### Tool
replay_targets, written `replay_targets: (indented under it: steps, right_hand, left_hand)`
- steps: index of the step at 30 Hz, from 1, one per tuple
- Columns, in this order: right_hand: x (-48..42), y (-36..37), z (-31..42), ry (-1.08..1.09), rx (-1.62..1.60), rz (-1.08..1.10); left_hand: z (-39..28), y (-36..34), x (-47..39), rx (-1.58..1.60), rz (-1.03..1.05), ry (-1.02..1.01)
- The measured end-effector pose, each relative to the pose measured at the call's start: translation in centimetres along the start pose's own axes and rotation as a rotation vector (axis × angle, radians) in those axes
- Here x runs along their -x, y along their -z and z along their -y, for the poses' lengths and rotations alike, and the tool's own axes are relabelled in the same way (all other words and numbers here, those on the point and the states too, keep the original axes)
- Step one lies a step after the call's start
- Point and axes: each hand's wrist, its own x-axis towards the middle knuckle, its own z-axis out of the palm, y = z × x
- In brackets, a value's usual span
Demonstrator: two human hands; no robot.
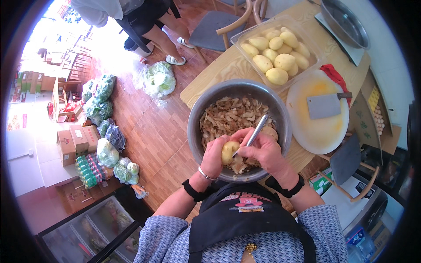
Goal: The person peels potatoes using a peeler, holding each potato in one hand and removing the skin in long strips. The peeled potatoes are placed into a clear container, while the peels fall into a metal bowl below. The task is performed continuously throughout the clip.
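Note:
My left hand (213, 156) grips a peeled-looking yellow potato (230, 153) over the near part of a large metal basin (238, 86). My right hand (264, 149) holds a peeler with a metal handle (257, 129), its lower end against the potato. Brown potato peels (230, 113) cover the basin's bottom. Beside my right hand, partly hidden by it, a brownish potato (269, 132) lies on the peels. Behind the basin, a clear plastic tub (237, 42) contains several peeled potatoes (284, 61) in what looks like water.
Right of the basin, a cleaver (324, 106) lies on a round white cutting board (301, 131), with a red cloth (335, 77) behind. A metal bowl (345, 23) stands at the wooden table's (210, 79) far end. Chairs (213, 31), bagged vegetables (159, 80) and another person (144, 19) are beyond.

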Motion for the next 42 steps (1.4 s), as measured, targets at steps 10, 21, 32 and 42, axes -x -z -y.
replay_targets:
  steps: [10, 21, 32, 42]
  right_hand:
    - [-1.2, 1.1, -0.1, 0.040, 0.084, -0.236]
    - [-0.9, 0.2, 1.8, -0.009, 0.263, 0.029]
    - [-0.5, 0.2, 1.5, -0.084, 0.170, 0.057]
    - [-0.5, -1.4, 0.8, -0.054, 0.112, -0.005]
  left_hand:
    - [0.0, 0.2, 0.4, -0.006, 0.077, -0.040]
    - [1.0, 1.2, -0.1, 0.241, 0.114, 0.286]
    - [2.4, 0.8, -0.5, 0.115, 0.070, 0.167]
    - [2.8, 0.1, -0.5, -0.002, -0.006, -0.029]
